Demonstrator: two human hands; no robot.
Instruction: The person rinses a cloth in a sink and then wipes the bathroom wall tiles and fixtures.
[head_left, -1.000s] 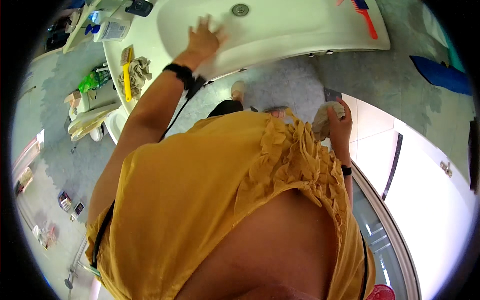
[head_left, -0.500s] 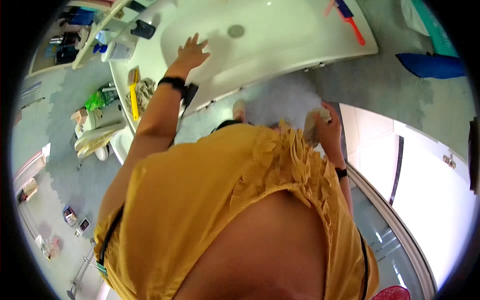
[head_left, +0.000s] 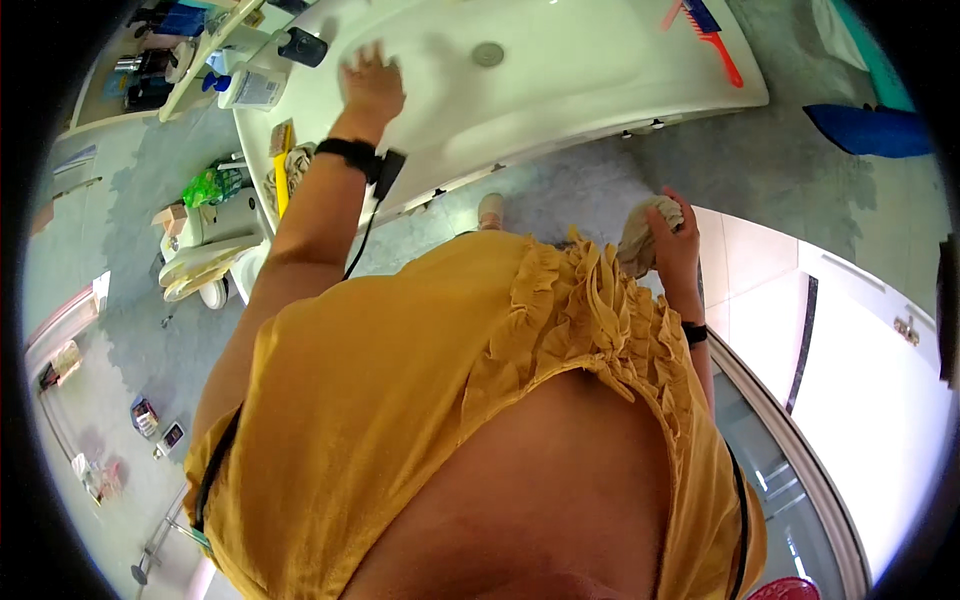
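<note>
Head view: left hand (head_left: 372, 86) spread flat on white basin (head_left: 560, 80); right hand (head_left: 676, 238) clutching beige cloth (head_left: 640, 232).

My left hand (head_left: 372, 85) has slid leftward across the white bathtub (head_left: 560, 70), away from the drain (head_left: 488, 54) and nearer the dark tap knob (head_left: 303, 46); my right hand (head_left: 672, 235), fingers closed on the beige cloth (head_left: 640, 232), has lifted slightly off my yellow top (head_left: 400, 380).

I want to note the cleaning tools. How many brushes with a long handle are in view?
1. A red and blue long-handled brush lies on the far right rim of the white bathtub. The yellow thing beside the tub is unclear; others may be hidden.
</note>
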